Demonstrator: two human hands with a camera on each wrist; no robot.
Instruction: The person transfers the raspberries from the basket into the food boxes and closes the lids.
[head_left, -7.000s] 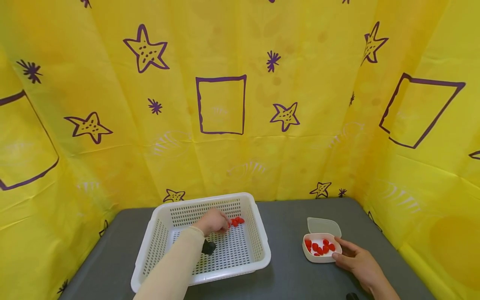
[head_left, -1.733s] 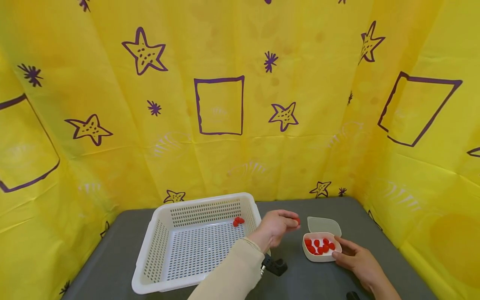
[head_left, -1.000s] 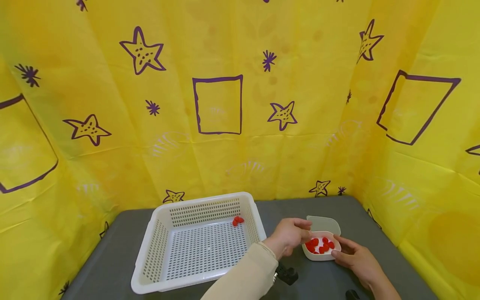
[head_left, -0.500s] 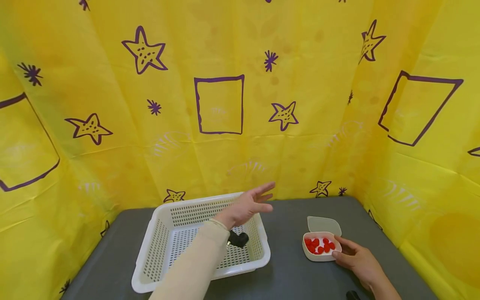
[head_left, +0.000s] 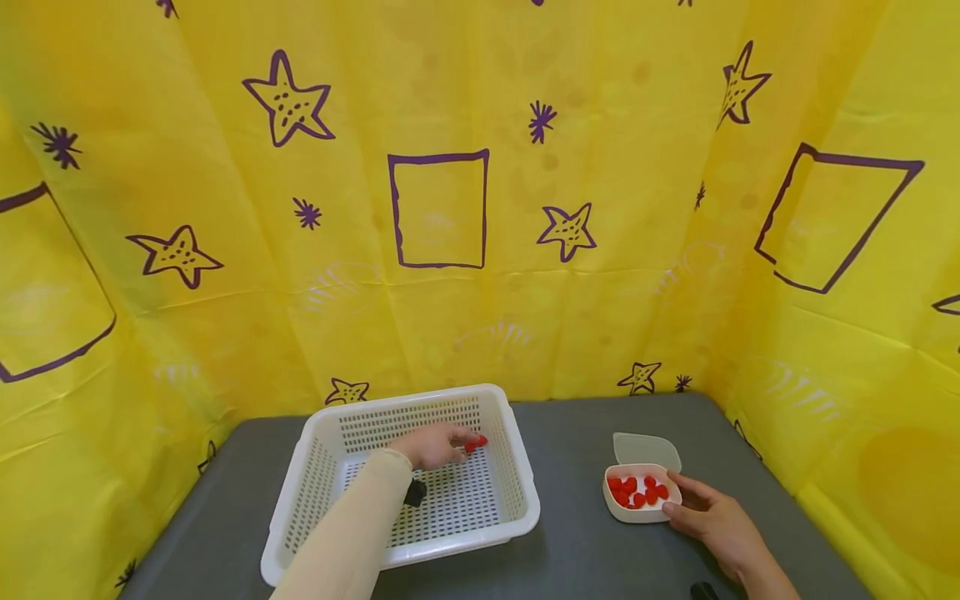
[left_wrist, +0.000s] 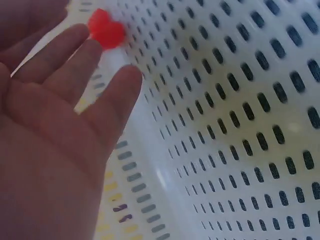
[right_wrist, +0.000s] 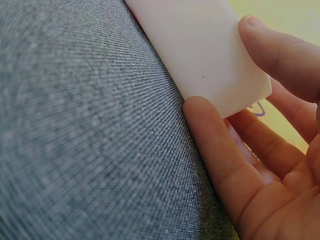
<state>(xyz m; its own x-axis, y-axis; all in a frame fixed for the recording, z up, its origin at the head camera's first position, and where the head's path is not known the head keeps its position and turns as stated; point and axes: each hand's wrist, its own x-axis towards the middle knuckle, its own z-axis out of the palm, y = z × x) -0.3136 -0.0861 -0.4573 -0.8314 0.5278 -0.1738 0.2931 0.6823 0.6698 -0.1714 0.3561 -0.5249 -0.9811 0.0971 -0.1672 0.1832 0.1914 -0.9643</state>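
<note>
My left hand point(head_left: 435, 446) reaches down inside a white perforated plastic basket point(head_left: 525, 500), its fingers extended toward small red pieces point(head_left: 476, 445) near the right back corner. In the left wrist view, the fingertips lie beside a blurred red piece point(left_wrist: 106, 31), thumb apart; contact is unclear. On the right, my right hand point(head_left: 712, 521) holds the end of a small pale oval box point(head_left: 637, 517) containing several red pieces point(head_left: 639, 500). The right wrist view has the thumb and fingers point(right_wrist: 212, 135) around the box's smooth white wall point(right_wrist: 205, 60).
A translucent lid point(head_left: 647, 450) lies just behind the box. Both containers stand on a dark grey cloth-covered table point(head_left: 570, 533). A yellow printed curtain point(head_left: 450, 333) encloses the back and sides. A black object point(head_left: 703, 591) shows by the right wrist.
My left hand brought a red piece over to the box, let it go there, and swung back left into the basket. The right hand has kept its hold on the box.
</note>
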